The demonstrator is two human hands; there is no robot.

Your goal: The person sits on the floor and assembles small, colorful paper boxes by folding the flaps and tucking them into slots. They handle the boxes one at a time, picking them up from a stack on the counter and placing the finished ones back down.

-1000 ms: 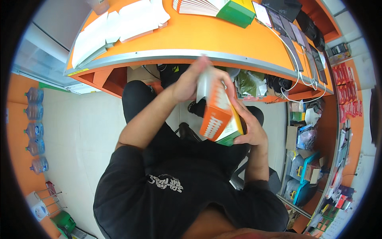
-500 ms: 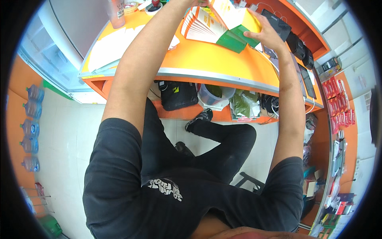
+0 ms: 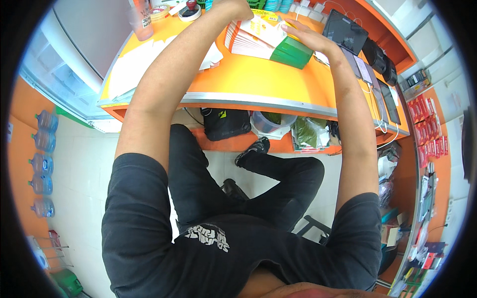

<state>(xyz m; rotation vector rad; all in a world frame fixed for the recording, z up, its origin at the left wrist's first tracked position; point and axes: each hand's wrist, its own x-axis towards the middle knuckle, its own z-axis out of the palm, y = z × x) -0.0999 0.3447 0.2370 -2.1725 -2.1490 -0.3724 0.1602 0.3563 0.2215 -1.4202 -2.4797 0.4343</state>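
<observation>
A fanned stack of flat white, orange and green cartons point(image 3: 252, 41) lies on the orange desk, its green ends point(image 3: 293, 51) toward the right. At the stack's far left edge is my left hand point(image 3: 238, 9), bent at the wrist; its fingers are mostly hidden. My right hand point(image 3: 312, 37) rests along the stack's far right corner. Its fingers stretch out over the top, near a yellow edge, and it is open. No carton is lifted off the stack.
White paper sheets point(image 3: 135, 67) cover the desk's left side, near a clear plastic cup point(image 3: 141, 24) and a stamp point(image 3: 192, 7). A black tablet point(image 3: 345, 31), phones and white cables lie at the right. Below the desktop are a black bag point(image 3: 226, 124) and a plastic tub point(image 3: 272, 121).
The upper cartons, tilted up between my hands before, now lie down on the stack. My right hand has moved left and flattened; my left hand has come lower over the stack's edge.
</observation>
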